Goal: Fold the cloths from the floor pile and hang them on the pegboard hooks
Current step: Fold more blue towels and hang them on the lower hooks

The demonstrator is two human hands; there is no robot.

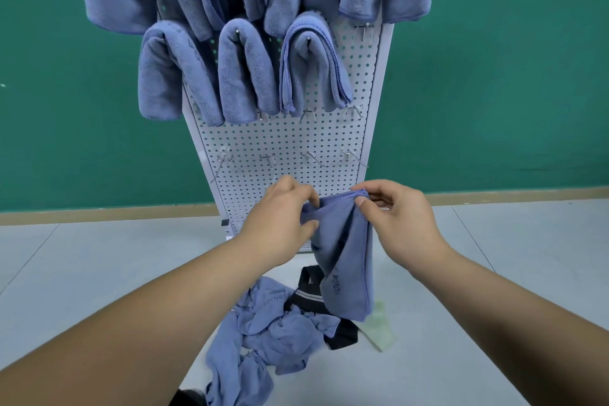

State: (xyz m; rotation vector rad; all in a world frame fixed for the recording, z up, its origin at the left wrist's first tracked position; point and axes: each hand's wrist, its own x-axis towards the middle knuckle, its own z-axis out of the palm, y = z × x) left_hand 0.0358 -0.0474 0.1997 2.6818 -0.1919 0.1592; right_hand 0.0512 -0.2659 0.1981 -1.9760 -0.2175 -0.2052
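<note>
Left hand [280,212] and right hand [397,212] both pinched a blue cloth [342,257], held before the pegboard [290,148], above the floor pile [270,323]

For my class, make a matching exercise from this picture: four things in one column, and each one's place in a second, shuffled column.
Things
1. dangling cloth
2. cloth pile
3. folded cloth
4. bare hook

Places
A. on the floor
B. low on the pegboard, nothing on it
C. draped over an upper hook
D. pinched by left hand and right hand

Pairs: 1-D, 2-A, 3-C, 4-B
</note>
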